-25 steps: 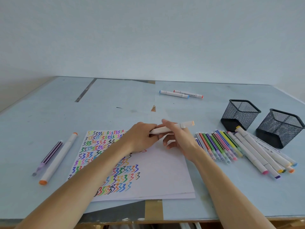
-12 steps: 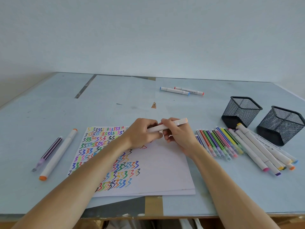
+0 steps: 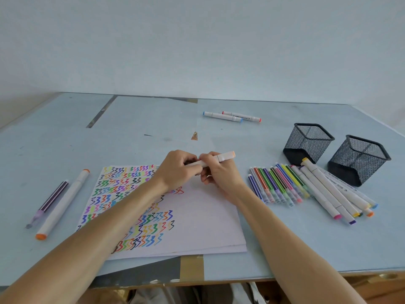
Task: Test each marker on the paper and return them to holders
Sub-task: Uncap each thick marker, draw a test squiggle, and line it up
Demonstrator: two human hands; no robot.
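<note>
Peach-capped marker [image 3: 215, 160] as before, both hands' grip unchanged

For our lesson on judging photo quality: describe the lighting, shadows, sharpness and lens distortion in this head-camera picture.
Head view: soft, even light; only faint shadows under the hands and beside the mesh holders; no glare on the paper. The squiggles and held marker look sharp. The wide-angle lens bends the table edges.

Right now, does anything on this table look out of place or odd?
Both mesh holders lie tipped on their sides and look empty. Two markers sit alone at the far side; two more lie left of the paper.
</note>
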